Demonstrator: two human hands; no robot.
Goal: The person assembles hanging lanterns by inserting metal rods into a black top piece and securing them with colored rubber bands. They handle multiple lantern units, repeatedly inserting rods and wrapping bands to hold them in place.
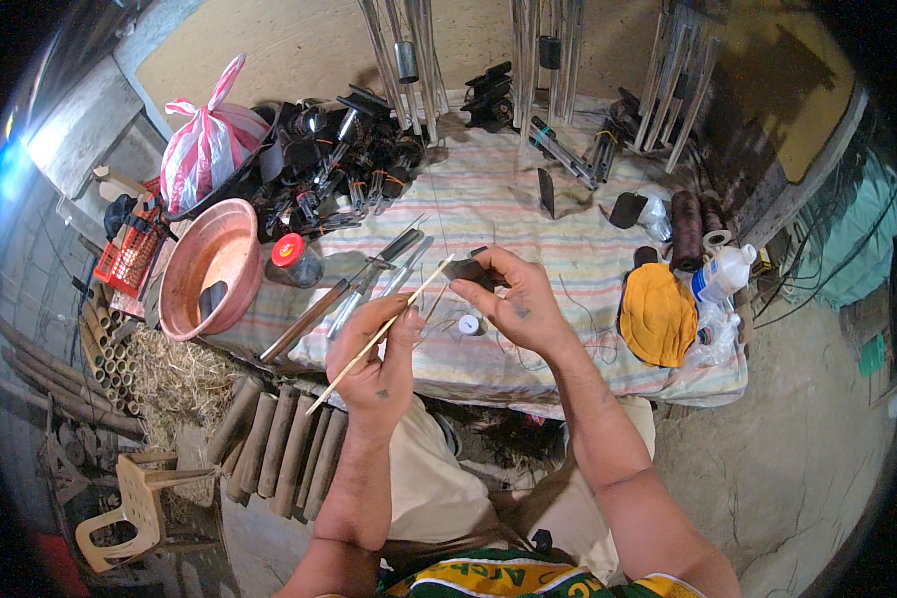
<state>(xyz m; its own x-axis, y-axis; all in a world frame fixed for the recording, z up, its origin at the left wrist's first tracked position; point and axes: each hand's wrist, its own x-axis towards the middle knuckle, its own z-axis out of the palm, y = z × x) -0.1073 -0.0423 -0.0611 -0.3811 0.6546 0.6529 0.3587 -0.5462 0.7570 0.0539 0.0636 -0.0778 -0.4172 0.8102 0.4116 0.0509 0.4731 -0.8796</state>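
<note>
Over the near part of the cloth-covered table (528,239), both my hands are raised close together. My left hand (374,349) pinches a thin pale wooden stick (354,365), which slants up to the right. A small dark flat piece (464,269) is gripped in the fingers of my right hand (518,304). The stick's upper tip meets or overlaps this piece; whether they touch I cannot tell. A second thin pointed tip shows between the hands, its other end hidden. Just beyond the fingers, a small white-topped container (470,325) stands on the cloth.
Metal-tube wind chimes (409,65) hang at the back. Left are a pink basin (209,269), a red-lidded jar (294,259), long-handled tools (334,304) and a heap of dark chime parts (339,164). Right are a yellow cloth cap (658,314), a plastic bottle (725,274) and brown thread spools (686,229).
</note>
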